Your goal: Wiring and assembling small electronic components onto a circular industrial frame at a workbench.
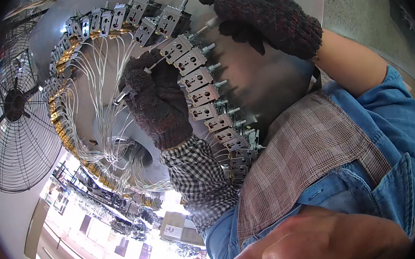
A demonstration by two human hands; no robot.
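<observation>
A ring of grey metal blocks [196,79] with threaded studs stands on a round metal table. My left hand [158,101], in a dark knitted glove, is closed inside the ring beside the blocks. A thin metal rod [154,65] pokes out of its fingers toward the nearest block [175,48]. A short silver cylinder [121,95] sticks out on the glove's other side; whether both are one tool I cannot tell. My right hand [267,18], gloved too, is outside the ring, fingers curled at the end of a silver stud-like rod [204,28] that reaches that same block.
White wires [96,75] run from the blocks to a central hole [138,153]. Gold-coloured parts [61,127] line the ring's far left side. A black wire-cage fan [14,104] stands at the left. A cardboard box [181,229] is beyond my left sleeve.
</observation>
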